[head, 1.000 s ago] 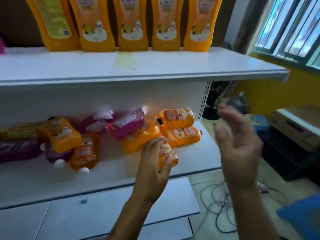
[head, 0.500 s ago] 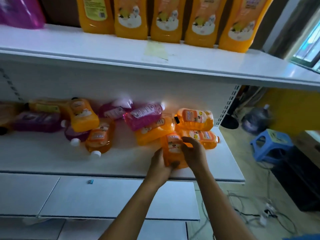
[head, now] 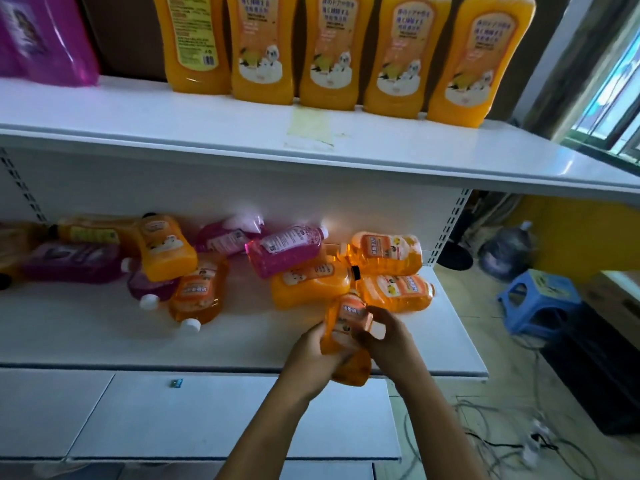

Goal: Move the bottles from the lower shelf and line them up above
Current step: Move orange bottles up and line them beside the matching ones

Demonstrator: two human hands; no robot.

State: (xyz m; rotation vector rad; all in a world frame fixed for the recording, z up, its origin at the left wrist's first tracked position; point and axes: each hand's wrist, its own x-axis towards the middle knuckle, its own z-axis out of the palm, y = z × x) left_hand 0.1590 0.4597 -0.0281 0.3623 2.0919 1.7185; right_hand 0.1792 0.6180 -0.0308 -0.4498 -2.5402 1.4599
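Note:
Both hands hold one small orange bottle [head: 346, 323] over the front edge of the lower shelf [head: 242, 344]. My left hand [head: 311, 362] grips its left side and my right hand [head: 388, 341] curls round its right side. Behind it, several orange and pink bottles lie in a heap, among them a pink bottle [head: 287, 249] and a large orange bottle [head: 311, 285]. On the upper shelf [head: 207, 133], several tall orange bottles [head: 329, 53] stand upright in a row.
A pink bottle [head: 41, 39] stands at the upper shelf's left end. Right of the shelving, on the floor, are a blue stool [head: 540, 299], a water jug [head: 509, 251], a dark box and loose cables [head: 502, 434]. A window is at the top right.
My right hand came down from the air to the orange bottle and now grips it together with the left. The bottle has been drawn toward the shelf's front edge.

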